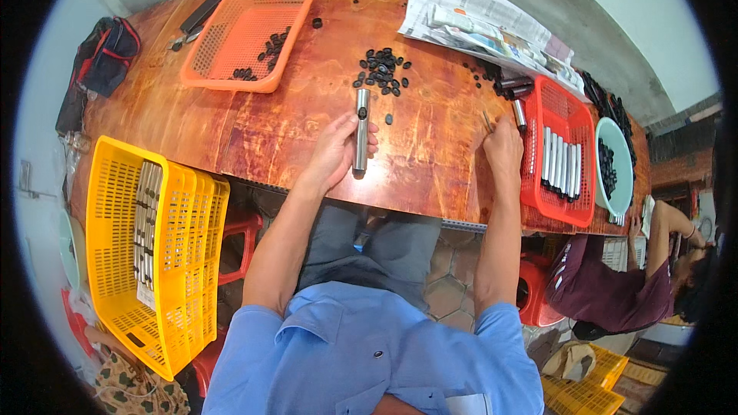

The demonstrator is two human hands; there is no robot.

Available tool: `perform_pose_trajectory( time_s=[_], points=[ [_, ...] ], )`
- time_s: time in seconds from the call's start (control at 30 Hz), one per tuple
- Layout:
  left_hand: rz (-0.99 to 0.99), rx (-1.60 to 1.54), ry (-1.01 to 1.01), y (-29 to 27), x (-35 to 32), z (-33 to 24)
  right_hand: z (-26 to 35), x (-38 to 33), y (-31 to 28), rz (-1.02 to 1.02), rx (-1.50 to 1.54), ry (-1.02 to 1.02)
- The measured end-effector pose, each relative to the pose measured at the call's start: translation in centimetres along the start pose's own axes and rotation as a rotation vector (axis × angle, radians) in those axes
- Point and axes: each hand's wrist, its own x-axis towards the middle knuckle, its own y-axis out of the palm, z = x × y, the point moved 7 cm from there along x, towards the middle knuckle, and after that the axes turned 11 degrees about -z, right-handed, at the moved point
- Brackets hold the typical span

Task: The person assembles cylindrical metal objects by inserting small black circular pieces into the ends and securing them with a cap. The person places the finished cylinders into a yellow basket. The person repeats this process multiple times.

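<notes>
My left hand (336, 152) is closed around a shiny metal tube (361, 134), held upright over the table near its front edge. A black oval piece sits in the tube's upper side, and its lower end is dark. Just beyond lies a loose pile of black oval pieces (382, 69), with a single black piece (389, 119) apart from it. My right hand (503, 152) is closed by the red basket, with a thin stick-like tool (487, 120) poking out from its fingers. Another metal tube (520, 115) lies close to those fingers; whether they touch is unclear.
A red basket (544, 211) of metal tubes and a pale green bowl (624, 152) of black parts stand right. An orange basket (265, 83) is at the far left, yellow crates (165, 292) at left. Papers (477, 19) lie behind. Another person (615, 284) sits at right.
</notes>
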Motion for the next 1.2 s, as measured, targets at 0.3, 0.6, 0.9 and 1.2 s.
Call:
perform_pose_trajectory(
  time_s=[0.3, 0.6, 0.9, 1.2],
  points=[
    [0.038, -0.07, -0.044, -0.1, 0.0, -0.1, 11.3, -3.3, 0.0, 0.297, 1.723, 0.533],
    [0.032, -0.106, -0.056, 0.2, -0.3, -0.1, 18.4, -5.0, -0.9, 0.245, 1.511, 0.244],
    [0.04, -0.068, -0.048, 0.0, -0.3, -0.1, 18.3, -5.5, -0.2, 0.222, 1.39, 0.197],
    [0.012, -0.041, -0.019, -0.1, -0.2, 0.1, 18.1, -6.4, -0.2, 0.14, 1.29, 0.129]
  ],
)
